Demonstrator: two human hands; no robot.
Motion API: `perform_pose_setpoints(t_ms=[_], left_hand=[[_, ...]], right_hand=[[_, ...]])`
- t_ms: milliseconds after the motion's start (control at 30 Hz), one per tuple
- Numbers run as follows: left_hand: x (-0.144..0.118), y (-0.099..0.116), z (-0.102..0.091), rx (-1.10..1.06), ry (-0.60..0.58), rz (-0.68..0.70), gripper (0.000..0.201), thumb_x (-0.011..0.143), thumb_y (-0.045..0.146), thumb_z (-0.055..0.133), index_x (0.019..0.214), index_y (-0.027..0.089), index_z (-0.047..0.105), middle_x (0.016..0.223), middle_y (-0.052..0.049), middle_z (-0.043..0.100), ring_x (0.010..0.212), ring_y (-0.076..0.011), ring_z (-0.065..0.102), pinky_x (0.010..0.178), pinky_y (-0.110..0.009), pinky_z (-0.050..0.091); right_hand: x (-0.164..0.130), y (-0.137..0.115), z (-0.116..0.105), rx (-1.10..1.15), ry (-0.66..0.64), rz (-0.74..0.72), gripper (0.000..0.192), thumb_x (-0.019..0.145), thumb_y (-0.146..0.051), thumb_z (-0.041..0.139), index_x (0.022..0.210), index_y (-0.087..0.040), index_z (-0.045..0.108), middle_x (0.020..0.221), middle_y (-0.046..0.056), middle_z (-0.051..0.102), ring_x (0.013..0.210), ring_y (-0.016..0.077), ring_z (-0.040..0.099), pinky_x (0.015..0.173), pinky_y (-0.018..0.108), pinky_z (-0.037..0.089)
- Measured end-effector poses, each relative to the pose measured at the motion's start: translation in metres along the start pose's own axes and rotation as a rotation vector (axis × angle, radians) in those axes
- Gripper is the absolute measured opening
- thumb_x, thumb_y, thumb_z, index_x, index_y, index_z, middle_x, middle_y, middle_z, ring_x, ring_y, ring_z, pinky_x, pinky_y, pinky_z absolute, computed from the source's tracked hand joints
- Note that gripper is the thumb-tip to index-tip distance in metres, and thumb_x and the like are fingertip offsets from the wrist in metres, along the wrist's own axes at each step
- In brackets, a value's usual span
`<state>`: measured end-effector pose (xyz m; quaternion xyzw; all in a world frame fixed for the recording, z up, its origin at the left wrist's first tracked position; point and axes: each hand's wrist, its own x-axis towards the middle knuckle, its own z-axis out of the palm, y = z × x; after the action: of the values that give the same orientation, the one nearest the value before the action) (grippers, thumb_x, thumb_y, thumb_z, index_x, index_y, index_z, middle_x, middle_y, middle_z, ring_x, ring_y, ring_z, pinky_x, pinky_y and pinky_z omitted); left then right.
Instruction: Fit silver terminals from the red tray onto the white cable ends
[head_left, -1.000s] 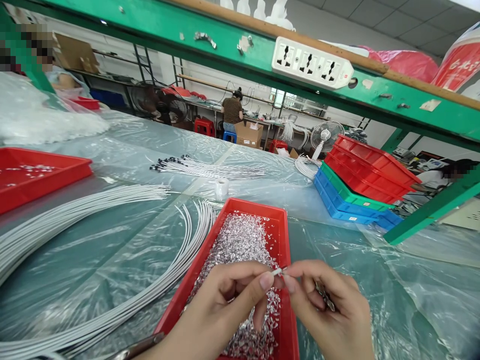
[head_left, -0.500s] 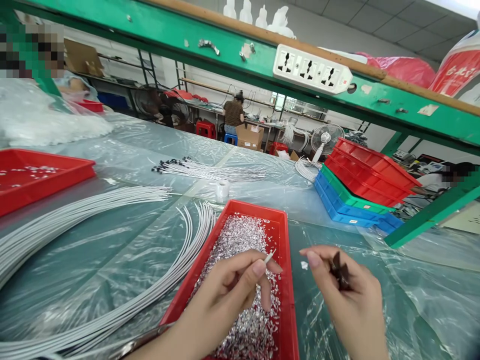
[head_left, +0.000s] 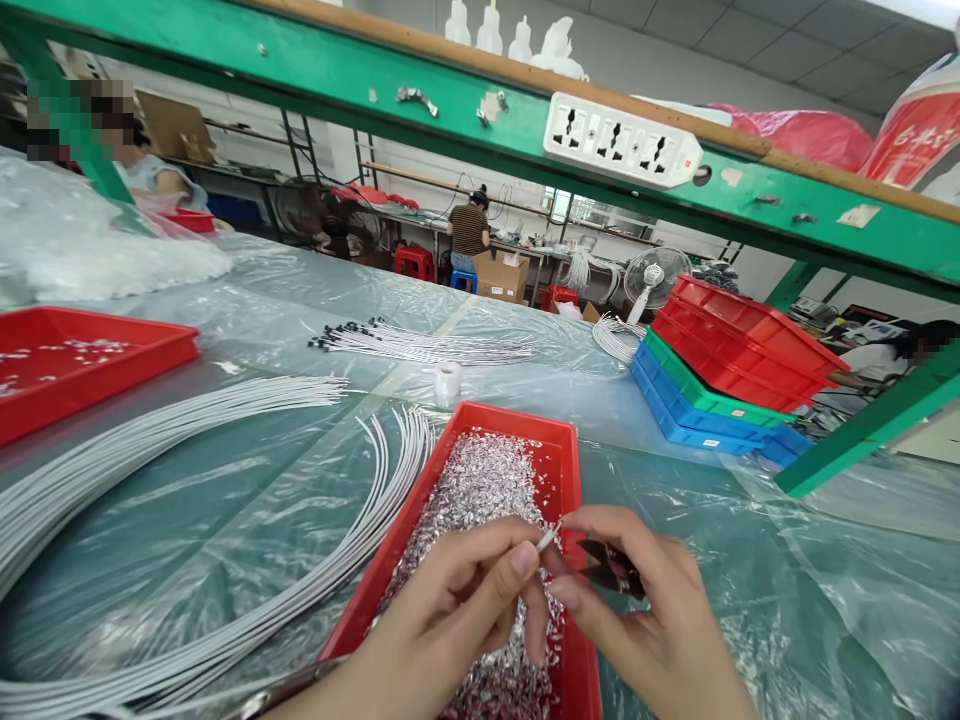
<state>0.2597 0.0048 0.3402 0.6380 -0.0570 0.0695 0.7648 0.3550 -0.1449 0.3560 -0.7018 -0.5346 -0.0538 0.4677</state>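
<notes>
Over the near end of the red tray (head_left: pixel 564 460) of shiny bits (head_left: pixel 480 490), your left hand (head_left: pixel 457 610) pinches a thin white wire (head_left: pixel 547 538) pointing up and right at your right hand (head_left: pixel 645 620), which touches its tip while holding dark little pieces (head_left: pixel 611 577).

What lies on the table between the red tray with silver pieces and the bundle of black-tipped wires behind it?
In the head view, a small white tape roll stands on the plastic sheet between the red tray and the black-tipped wires.

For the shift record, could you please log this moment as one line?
left hand: pinches white wire end | right hand: fingertips at wire end, dark tool in palm | below: red tray of silver bits
</notes>
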Motion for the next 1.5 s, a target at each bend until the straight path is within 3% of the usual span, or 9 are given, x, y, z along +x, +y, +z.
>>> perform_pose_setpoints(t_ms=[100,233,633,933,1333,1500], left_hand=[[-0.001,-0.001,0.000,-0.016,-0.012,0.008,0.033,0.100,0.042,0.042,0.087,0.017,0.059,0.057,0.003,0.055,0.043,-0.0067,0.027,0.040,-0.020,0.018],[-0.003,-0.003,-0.001,-0.032,-0.046,0.010,0.034,0.101,0.042,0.041,0.080,0.018,0.054,0.058,0.003,0.056,0.042,-0.0061,0.025,0.040,-0.020,0.017],[-0.004,0.002,-0.001,-0.021,-0.064,-0.043,0.037,0.099,0.049,0.041,0.080,0.018,0.052,0.058,0.004,0.054,0.043,-0.0064,0.024,0.040,-0.021,0.017],[-0.005,0.001,-0.001,0.016,-0.084,-0.072,0.040,0.099,0.051,0.042,0.078,0.018,0.052,0.057,0.004,0.054,0.043,-0.0062,0.026,0.042,-0.022,0.020],[-0.007,0.001,0.000,0.023,-0.050,-0.076,0.043,0.096,0.056,0.044,0.080,0.018,0.055,0.056,0.003,0.053,0.050,-0.0090,0.039,0.046,-0.022,0.025],[-0.007,0.001,0.000,0.030,-0.063,-0.048,0.041,0.098,0.052,0.042,0.081,0.018,0.057,0.058,0.004,0.053,0.050,-0.0081,0.035,0.046,-0.021,0.025]], right_hand=[[0.000,-0.003,0.000,-0.142,-0.003,-0.068,0.017,0.101,-0.037,0.055,0.109,-0.022,0.052,0.081,-0.003,0.067,0.064,0.0154,0.064,0.056,0.024,0.047],[0.001,-0.006,0.000,-0.287,-0.004,-0.097,0.016,0.105,-0.032,0.042,0.107,-0.019,0.051,0.079,0.000,0.064,0.061,0.0174,0.063,0.054,0.028,0.045],[-0.005,-0.009,0.000,-0.354,-0.015,-0.073,0.011,0.101,-0.025,0.041,0.107,-0.020,0.049,0.088,0.003,0.065,0.066,0.0186,0.063,0.058,0.028,0.044],[-0.003,-0.009,-0.002,-0.373,0.011,-0.130,0.017,0.103,-0.028,0.041,0.101,-0.016,0.054,0.076,0.001,0.059,0.058,0.0170,0.059,0.050,0.027,0.044],[-0.004,-0.011,-0.003,-0.366,0.004,-0.108,0.017,0.101,-0.026,0.043,0.097,-0.015,0.055,0.077,0.002,0.059,0.058,0.0175,0.058,0.049,0.027,0.045],[-0.004,-0.011,-0.004,-0.361,-0.010,-0.100,0.020,0.103,-0.027,0.041,0.097,-0.015,0.056,0.076,0.001,0.059,0.057,0.0176,0.058,0.049,0.028,0.044]])
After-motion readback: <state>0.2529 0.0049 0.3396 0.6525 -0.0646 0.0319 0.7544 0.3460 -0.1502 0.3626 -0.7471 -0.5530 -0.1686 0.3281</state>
